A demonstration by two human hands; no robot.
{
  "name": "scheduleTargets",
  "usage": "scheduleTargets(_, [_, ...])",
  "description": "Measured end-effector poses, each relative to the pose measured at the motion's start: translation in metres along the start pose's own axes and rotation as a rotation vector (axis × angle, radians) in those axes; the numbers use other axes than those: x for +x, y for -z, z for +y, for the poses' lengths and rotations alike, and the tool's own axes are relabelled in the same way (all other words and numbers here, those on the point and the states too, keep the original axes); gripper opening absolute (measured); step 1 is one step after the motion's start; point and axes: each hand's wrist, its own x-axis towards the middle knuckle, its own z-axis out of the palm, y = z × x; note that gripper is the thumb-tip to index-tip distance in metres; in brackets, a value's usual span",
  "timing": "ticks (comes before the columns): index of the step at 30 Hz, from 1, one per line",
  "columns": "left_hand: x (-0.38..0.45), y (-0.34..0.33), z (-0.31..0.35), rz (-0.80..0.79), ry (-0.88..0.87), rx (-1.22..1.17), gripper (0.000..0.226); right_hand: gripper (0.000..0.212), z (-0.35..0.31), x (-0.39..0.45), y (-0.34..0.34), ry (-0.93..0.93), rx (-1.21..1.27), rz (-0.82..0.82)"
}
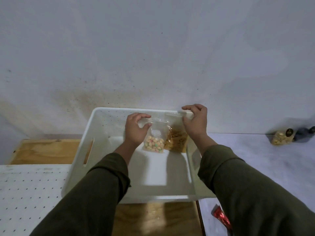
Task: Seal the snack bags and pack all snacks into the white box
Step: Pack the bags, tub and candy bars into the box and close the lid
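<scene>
Candy bag [154, 142]: hung upright over the white box [109, 123], top edge level between left hand [135, 129] and right hand [196, 123], both sets of fingers pinching it.

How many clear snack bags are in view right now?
3. One with colourful snacks held by the left hand, one with golden snacks held by the right hand, both over the white box; a third far right. Others may be hidden.

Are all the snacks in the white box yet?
No, a snack bag sits outside the white box, far right on the table.
</scene>
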Motion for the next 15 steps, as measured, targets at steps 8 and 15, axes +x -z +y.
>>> scheduleTargets(8, [-0.016, -0.001, 0.084, 0.013, -0.013, -0.049, 0.028, 0.04, -0.026, 0.001, 0.07, 0.101, 0.032, -0.047])
scheduleTargets(15, [-0.047, -0.049, 0.17, -0.003, -0.05, -0.105, 0.035, 0.041, -0.003, 0.0, 0.173, 0.177, 0.046, -0.07])
